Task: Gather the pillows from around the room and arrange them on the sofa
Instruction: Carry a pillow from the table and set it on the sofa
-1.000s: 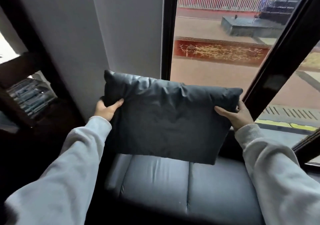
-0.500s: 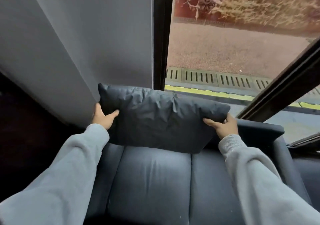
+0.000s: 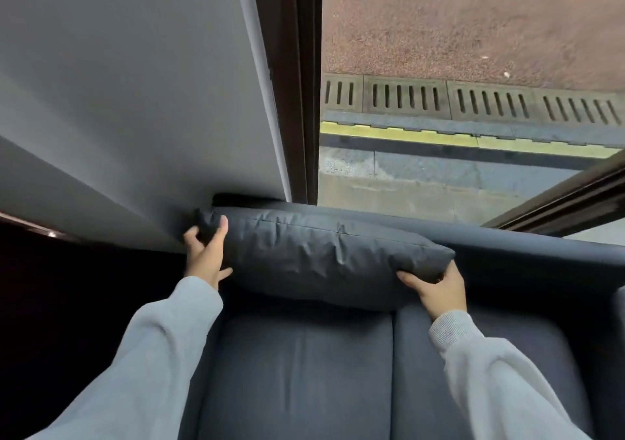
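Observation:
A dark grey pillow [image 3: 321,257] leans against the backrest of the dark grey sofa [image 3: 297,372], above the left seat cushion. My left hand [image 3: 206,253] rests against the pillow's left end with its fingers spread apart, thumb below the edge. My right hand [image 3: 436,291] grips the pillow's lower right corner, fingers wrapped under it. Both arms wear light grey sleeves.
A grey wall [image 3: 135,101] rises behind the sofa's left part. A dark window frame [image 3: 304,84] and glass stand right of it, with pavement and a drain grate [image 3: 473,101] outside. Left of the sofa lies dark shadow [image 3: 67,304].
The pillow has come down from mid-air and now lies against the sofa backrest. My left hand has loosened from a grip to spread fingers. My view has tipped downward.

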The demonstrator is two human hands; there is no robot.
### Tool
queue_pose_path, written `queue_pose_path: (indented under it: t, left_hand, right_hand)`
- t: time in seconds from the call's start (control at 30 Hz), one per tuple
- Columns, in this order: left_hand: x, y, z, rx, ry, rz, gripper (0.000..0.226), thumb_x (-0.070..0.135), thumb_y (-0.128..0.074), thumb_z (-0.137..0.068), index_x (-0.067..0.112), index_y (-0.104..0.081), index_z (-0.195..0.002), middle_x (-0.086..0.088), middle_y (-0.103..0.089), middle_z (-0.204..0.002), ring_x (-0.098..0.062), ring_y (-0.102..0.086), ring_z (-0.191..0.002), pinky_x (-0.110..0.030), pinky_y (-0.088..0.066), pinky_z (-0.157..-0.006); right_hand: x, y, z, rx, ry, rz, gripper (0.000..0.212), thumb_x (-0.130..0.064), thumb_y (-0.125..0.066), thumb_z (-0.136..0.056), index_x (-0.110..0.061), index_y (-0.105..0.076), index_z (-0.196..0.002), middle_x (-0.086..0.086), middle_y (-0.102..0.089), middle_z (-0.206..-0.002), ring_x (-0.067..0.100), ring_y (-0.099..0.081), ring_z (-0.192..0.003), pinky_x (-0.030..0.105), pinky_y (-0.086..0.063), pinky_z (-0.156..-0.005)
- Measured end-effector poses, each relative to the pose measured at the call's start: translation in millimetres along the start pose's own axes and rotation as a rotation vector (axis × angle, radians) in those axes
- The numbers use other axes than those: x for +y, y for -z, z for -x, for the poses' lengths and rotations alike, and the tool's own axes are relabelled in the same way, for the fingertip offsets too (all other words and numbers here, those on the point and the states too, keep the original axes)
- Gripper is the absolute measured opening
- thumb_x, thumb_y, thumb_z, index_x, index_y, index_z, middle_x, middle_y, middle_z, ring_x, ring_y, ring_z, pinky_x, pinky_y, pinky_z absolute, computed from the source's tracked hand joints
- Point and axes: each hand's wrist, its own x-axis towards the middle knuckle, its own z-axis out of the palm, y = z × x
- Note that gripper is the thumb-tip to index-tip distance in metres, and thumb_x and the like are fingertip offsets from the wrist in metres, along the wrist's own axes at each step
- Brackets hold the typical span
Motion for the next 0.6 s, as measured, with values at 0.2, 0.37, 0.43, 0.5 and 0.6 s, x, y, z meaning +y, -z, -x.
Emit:
queue_pose_path:
  t: [0.2, 0.37, 0.43, 0.5, 0.6]
  left_hand:
    - [-32.1, -5.6, -29.5, 0.122, -0.081, -0.180, 0.084, 0.063, -0.072, -0.081, 0.039, -0.025, -0.146, 0.004, -0.034, -0.157, -0.027, -0.052, -0.131, -0.056, -0.043, -0.110]
    - [-34.0, -8.4, -31.3, 0.255, -0.157, -0.321, 0.060, 0.061, -0.065, -0.088, 0.034, -0.034, -0.132, -0.008, -0.053, -0.136, -0.038, -0.059, -0.118, -0.053, -0.050, -0.102]
    - [-35.5, -11.1, -33.4, 0.282, -0.184, -0.392, 0.055, 0.059, -0.063, -0.091, 0.031, -0.037, -0.131, -0.013, -0.060, -0.131, -0.041, -0.060, -0.114, -0.049, -0.049, -0.101]
    - [-31.7, -15.7, -40.2, 0.277, -0.186, -0.459, 0.055, 0.054, -0.063, -0.093, 0.026, -0.039, -0.134, -0.018, -0.061, -0.133, -0.044, -0.058, -0.118, -0.046, -0.047, -0.100]
    - [-24.7, -18.3, -52.0, 0.232, -0.148, -0.540, 0.060, 0.050, -0.063, -0.095, 0.022, -0.038, -0.141, -0.026, -0.057, -0.137, -0.048, -0.056, -0.121, -0.053, -0.050, -0.101]
  right_hand:
    - [16.3, -17.4, -16.6, -0.055, -0.099, 0.137, 0.075, -0.029, -0.096, -0.068, -0.023, -0.059, -0.134, -0.003, -0.067, -0.123, 0.023, -0.061, -0.119, 0.039, -0.048, -0.104]
    - [7.2, -2.5, -24.5, -0.118, -0.117, 0.250, 0.076, -0.031, -0.097, -0.066, -0.023, -0.061, -0.133, -0.005, -0.063, -0.111, 0.015, -0.057, -0.104, 0.027, -0.043, -0.089]
    - [8.6, -4.0, -27.9, -0.126, -0.130, 0.265, 0.077, -0.030, -0.097, -0.066, -0.022, -0.061, -0.133, -0.004, -0.064, -0.111, 0.015, -0.058, -0.103, 0.027, -0.044, -0.089]
    - [7.8, -9.2, -34.2, -0.134, -0.161, 0.262, 0.079, -0.028, -0.097, -0.066, -0.021, -0.059, -0.134, -0.001, -0.065, -0.115, 0.017, -0.059, -0.106, 0.027, -0.044, -0.090]
    - [7.3, -17.6, -40.2, -0.138, -0.194, 0.243, 0.083, -0.025, -0.098, -0.066, -0.018, -0.056, -0.137, 0.005, -0.067, -0.128, 0.025, -0.062, -0.120, 0.028, -0.044, -0.096]
